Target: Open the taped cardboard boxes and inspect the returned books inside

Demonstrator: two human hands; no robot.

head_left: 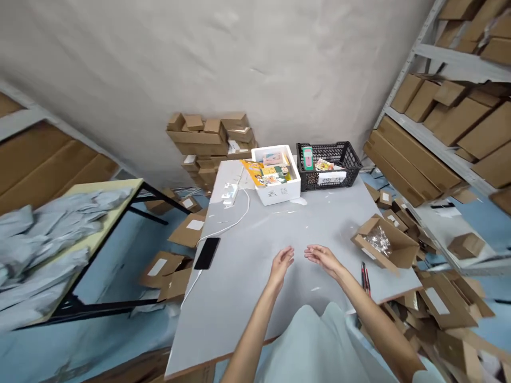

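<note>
My left hand (281,264) hovers over the grey-white tabletop (247,287) with fingers loosely bent and nothing visible in it. Facing it across a small gap, my right hand (324,259) has its fingers stretched toward the left one and also holds nothing. Beyond both hands stands a white foam box (279,194) with colourful packets and cards in it. Beside that is a black plastic crate (351,170) holding a green package (307,158) and other packets. An open cardboard box (401,250) with shiny clear wrapping inside lies right of my right hand.
A black phone (207,254) and a white cable (235,222) lie on the table's left side, below a power strip (229,194). Red-and-black cutters or pens (365,279) rest near the right edge. Cardboard boxes crowd the floor. Grey bags (51,239) cover a side table.
</note>
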